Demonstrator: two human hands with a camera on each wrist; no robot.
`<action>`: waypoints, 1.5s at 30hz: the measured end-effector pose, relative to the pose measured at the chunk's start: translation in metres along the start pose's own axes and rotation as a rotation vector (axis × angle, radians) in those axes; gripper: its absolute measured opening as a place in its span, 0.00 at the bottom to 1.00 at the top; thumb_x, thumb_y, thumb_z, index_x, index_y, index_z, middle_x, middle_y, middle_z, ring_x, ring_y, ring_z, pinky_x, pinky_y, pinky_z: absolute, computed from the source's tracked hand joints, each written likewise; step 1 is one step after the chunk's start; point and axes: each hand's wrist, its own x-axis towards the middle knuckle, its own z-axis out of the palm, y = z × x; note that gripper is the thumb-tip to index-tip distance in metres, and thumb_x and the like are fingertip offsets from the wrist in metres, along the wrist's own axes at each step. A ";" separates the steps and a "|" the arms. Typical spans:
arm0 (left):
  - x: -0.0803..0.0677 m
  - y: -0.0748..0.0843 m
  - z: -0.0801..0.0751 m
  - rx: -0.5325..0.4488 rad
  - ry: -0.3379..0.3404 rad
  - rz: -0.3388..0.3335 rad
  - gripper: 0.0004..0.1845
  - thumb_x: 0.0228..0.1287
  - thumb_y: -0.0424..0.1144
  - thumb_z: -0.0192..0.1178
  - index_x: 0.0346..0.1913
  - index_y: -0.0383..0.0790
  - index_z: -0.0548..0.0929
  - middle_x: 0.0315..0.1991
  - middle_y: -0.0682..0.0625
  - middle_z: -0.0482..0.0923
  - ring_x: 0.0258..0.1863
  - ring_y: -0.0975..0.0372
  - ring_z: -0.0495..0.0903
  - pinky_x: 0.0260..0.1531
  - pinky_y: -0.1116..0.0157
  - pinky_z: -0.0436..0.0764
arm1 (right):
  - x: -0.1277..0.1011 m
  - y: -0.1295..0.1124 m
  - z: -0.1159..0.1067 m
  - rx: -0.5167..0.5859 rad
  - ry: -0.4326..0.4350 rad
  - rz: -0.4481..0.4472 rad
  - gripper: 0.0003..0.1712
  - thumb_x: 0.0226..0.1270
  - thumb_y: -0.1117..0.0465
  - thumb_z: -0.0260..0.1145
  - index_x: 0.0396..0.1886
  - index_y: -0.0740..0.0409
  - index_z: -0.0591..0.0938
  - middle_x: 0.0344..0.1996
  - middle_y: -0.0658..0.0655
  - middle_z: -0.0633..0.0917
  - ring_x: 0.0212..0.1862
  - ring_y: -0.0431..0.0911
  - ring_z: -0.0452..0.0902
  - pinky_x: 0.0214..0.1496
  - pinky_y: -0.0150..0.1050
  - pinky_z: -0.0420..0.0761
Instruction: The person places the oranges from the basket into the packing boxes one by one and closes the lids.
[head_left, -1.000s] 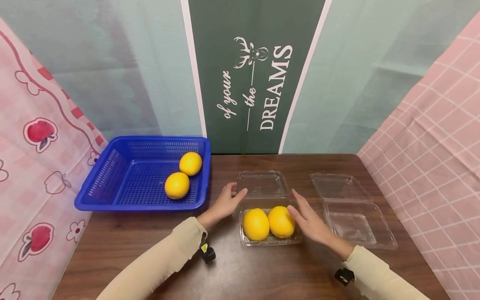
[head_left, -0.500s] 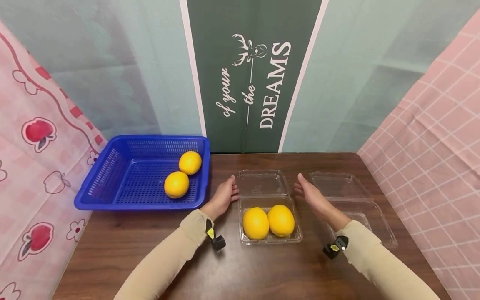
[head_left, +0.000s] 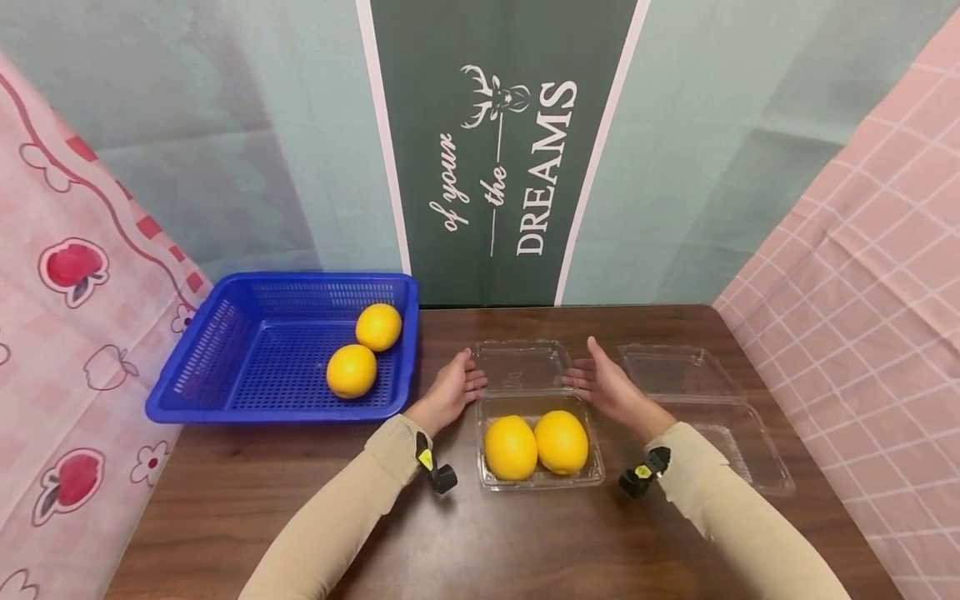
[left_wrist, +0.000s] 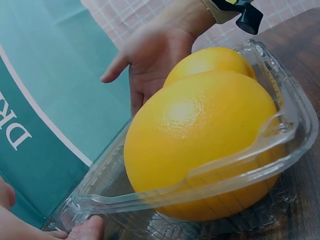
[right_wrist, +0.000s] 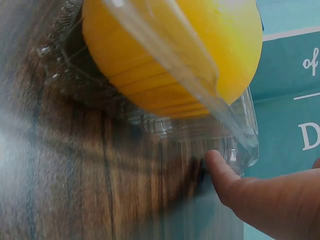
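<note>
Flanking the clear plastic box [head_left: 542, 484], a person's left hand [head_left: 452, 392] and right hand [head_left: 609, 390] are unclenched, fingers extended. Two yellow fruits [head_left: 511, 448] sit inside the box; a blue basket [head_left: 270, 416] stands left of it.

So the only readable stuff is on the dark green band [head_left: 476, 154] of the backdrop curtain: white script "of your" [head_left: 447, 183] and "the" [head_left: 496, 187], then big serif caps "DREAMS" [head_left: 547, 168], all running sideways, bottom to top. Left wrist cam gets just a "D" and part of an "R"; right wrist gets "of" and a "D".
</note>
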 end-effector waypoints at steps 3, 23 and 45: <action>0.000 0.002 0.000 -0.004 -0.012 0.005 0.34 0.82 0.47 0.39 0.74 0.19 0.54 0.71 0.22 0.59 0.71 0.36 0.64 0.69 0.47 0.67 | 0.000 -0.004 0.002 -0.004 -0.034 0.000 0.56 0.78 0.30 0.27 0.76 0.79 0.35 0.76 0.81 0.45 0.78 0.68 0.46 0.78 0.56 0.49; -0.013 0.018 0.014 0.080 0.048 0.105 0.31 0.81 0.49 0.38 0.74 0.28 0.61 0.68 0.28 0.67 0.67 0.42 0.70 0.60 0.50 0.75 | -0.009 -0.021 0.010 -0.065 0.067 -0.090 0.52 0.80 0.33 0.31 0.78 0.77 0.46 0.76 0.78 0.50 0.77 0.67 0.48 0.77 0.58 0.54; -0.061 0.032 0.021 0.449 0.040 0.172 0.33 0.82 0.51 0.37 0.77 0.29 0.59 0.76 0.34 0.58 0.74 0.42 0.59 0.74 0.45 0.57 | -0.043 -0.033 0.001 -0.224 0.063 -0.156 0.51 0.81 0.33 0.31 0.74 0.79 0.56 0.75 0.76 0.56 0.76 0.68 0.51 0.75 0.61 0.56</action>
